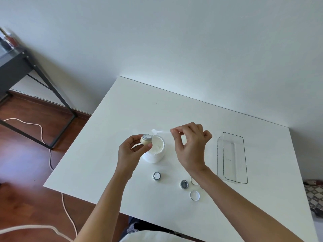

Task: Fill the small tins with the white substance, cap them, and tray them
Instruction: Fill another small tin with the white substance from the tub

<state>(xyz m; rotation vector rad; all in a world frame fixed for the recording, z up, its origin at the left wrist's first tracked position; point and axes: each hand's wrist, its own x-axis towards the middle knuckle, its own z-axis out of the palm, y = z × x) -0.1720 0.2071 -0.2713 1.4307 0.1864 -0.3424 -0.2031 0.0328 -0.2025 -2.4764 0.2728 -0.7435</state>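
Observation:
My left hand (130,151) pinches a small open tin (146,139) tilted over the big white jar (154,151) of white substance. My right hand (190,144) pinches the handle of a clear plastic spoon (158,131), whose bowl points left above the jar's far rim. On the white table (122,110) near me stand a filled tin (157,176) and an empty grey tin (184,184). A clear cap (194,195) lies close by, and a second cap (193,181) is partly hidden by my right wrist.
A clear rectangular tray (232,157) with a dark rim stands to the right of the jar. A dark metal-framed desk (22,67) stands at the left over the wooden floor, where a white cable (42,130) runs. The wall borders the table's far edge.

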